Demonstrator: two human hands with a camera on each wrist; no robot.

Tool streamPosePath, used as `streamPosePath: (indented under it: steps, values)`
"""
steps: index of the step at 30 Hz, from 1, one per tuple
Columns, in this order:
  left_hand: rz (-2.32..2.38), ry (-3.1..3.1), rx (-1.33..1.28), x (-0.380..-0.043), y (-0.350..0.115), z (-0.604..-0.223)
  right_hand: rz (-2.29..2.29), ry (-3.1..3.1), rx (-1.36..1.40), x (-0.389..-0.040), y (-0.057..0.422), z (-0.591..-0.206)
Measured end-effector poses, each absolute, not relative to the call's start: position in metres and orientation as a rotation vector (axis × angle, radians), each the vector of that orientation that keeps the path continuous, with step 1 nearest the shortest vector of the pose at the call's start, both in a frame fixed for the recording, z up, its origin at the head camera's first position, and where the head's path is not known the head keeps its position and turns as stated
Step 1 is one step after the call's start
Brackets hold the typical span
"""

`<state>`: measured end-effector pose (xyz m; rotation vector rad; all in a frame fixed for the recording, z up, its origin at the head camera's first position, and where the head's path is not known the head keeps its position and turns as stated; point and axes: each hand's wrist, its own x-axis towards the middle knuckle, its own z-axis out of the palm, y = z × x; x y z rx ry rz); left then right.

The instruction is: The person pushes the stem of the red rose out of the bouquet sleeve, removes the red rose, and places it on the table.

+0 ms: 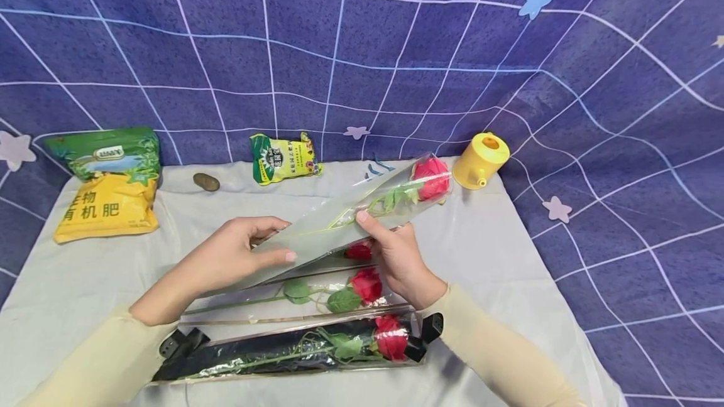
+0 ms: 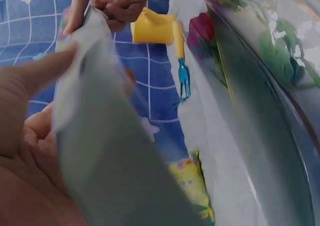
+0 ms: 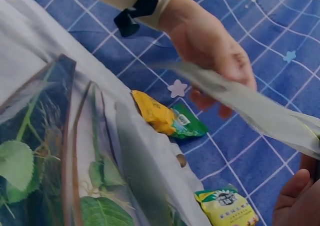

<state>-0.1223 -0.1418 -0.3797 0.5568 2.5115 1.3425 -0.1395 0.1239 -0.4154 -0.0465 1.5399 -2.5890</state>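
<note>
Holding the wrapped rose (image 1: 334, 218) above the white cloth (image 1: 486, 331), you are pinching it with your left hand (image 1: 234, 256) toward the stem end and your right hand (image 1: 398, 262) nearer the red flower (image 1: 432, 179), each thumb lying on top, maybe so the long, floppy wrap is not bending. Closer to you, the clear-wrapped rose (image 1: 342, 300) and the black-wrapped rose (image 1: 271, 357) are lying side by side, perhaps so no petals are getting squashed. The yellow watering can (image 1: 477, 165) is sitting just past the held flower, probably out of your way.
</note>
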Motion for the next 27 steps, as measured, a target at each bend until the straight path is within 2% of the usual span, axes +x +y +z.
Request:
streamPosePath:
  steps: [10, 19, 27]
  values:
    - [1.373, 2.492, 0.662, -0.126, -0.124, -0.384, -2.575, 1.528, -0.107, -0.136, 0.114, -0.417]
    - [1.328, 2.492, 0.583, -0.125, -0.128, -0.382, -2.736, 1.405, -0.075, -0.140, 0.117, -0.413]
    - [1.349, 2.531, 0.555, -0.121, -0.127, -0.382, -2.783, 1.578, -0.107, -0.139, 0.107, -0.412]
